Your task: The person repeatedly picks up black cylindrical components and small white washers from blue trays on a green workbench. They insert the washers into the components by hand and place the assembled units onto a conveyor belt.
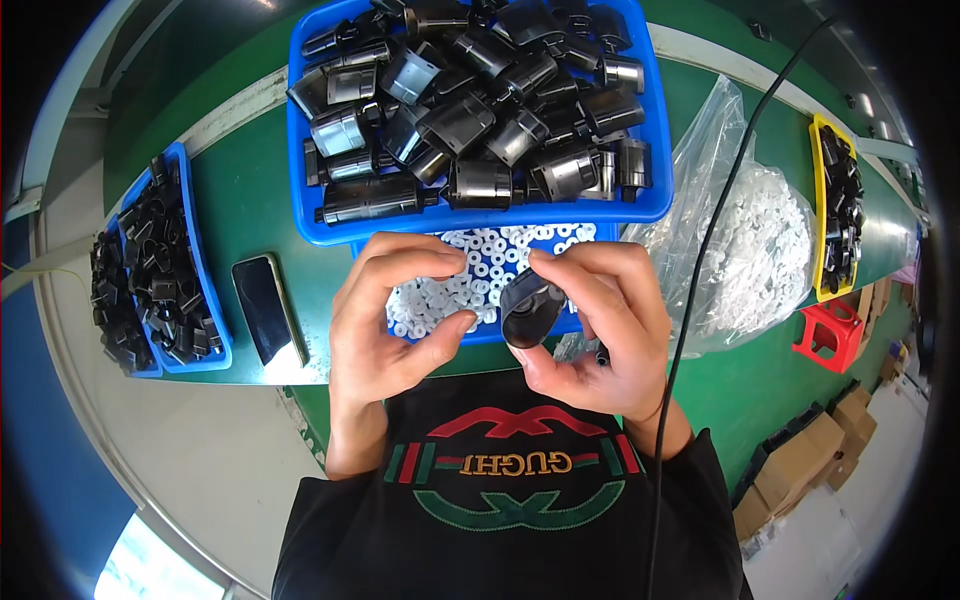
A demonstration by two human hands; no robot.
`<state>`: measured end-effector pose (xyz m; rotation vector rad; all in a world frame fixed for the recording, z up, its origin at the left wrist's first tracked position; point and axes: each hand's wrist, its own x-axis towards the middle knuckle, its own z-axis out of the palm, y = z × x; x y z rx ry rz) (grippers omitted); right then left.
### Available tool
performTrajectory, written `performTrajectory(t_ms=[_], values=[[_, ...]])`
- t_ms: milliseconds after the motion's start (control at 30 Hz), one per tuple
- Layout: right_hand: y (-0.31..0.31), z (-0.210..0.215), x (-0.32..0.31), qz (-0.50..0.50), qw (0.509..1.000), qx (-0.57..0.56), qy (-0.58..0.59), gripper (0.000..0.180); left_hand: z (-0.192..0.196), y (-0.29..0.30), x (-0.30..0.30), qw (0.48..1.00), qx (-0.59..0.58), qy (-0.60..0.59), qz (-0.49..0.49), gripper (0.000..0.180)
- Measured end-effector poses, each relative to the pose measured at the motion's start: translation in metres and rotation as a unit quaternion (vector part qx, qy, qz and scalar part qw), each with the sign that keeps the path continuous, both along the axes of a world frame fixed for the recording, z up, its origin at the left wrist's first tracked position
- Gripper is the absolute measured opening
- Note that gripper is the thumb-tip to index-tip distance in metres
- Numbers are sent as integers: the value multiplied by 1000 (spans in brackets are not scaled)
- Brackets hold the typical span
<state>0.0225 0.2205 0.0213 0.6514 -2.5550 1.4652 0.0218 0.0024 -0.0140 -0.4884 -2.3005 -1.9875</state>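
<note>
My right hand (622, 325) grips a black cup-shaped plastic part (530, 312) between thumb and fingers, its hollow end turned toward me. A small dark piece (602, 355) shows by the right palm; I cannot tell whether it belongs to that part. To the left, my left hand (375, 325) is empty, with thumb and fingers curved apart. Beneath both hands, a shallow blue tray (470, 337) holds many small white ring-shaped washers (435, 300). Just beyond stands a large blue bin (480, 228) heaped with glossy black cylindrical parts (460, 122).
A phone (268, 310) lies on the green table (245, 225), beside blue bins (205, 270) of black parts. On the right are a clear plastic bag (745, 250) of white washers and a yellow bin (820, 215). A black cable (690, 290) hangs across. A red stool (832, 335) and cardboard boxes (795, 470) stand beyond.
</note>
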Motion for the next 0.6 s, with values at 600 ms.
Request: performTrajectory(t_ms=[600], values=[[4, -13, 0, 15, 998, -10, 59, 56, -8, 6, -3, 1000, -12, -5, -18, 40]])
